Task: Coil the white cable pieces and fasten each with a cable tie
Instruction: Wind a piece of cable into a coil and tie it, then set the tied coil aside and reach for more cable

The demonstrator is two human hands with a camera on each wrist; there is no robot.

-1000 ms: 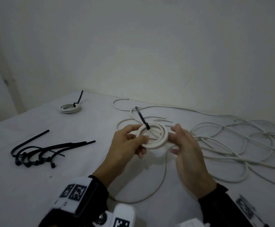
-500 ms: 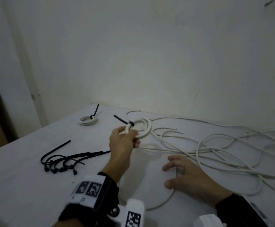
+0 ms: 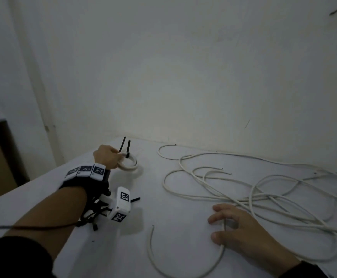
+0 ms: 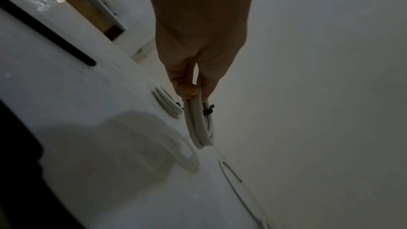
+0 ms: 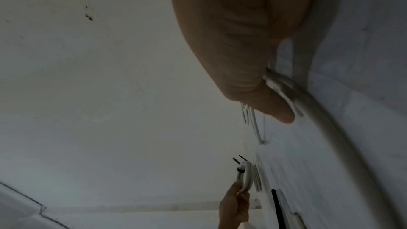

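Left hand [image 3: 107, 158] reaches to far left corner of the desk [image 3: 163, 227], pinching a tied white cable coil [image 4: 199, 124] between thumb and fingers, coil on edge just above the surface. Black cable tie [image 4: 208, 110] wraps it, tail sticking up. Second tied coil [image 4: 167, 104] lies flat on desk just beside the held one, its own tie tail also upright. Right hand [image 3: 241, 229] rests flat on desk near front, fingers relaxed and spread, lying over a loose white cable piece [image 3: 183, 271] that curves toward the front edge. Tangle of loose white cables [image 3: 263, 189] spread across right side of desk. Spare black ties [image 3: 95, 215] mostly hidden under left wrist camera.
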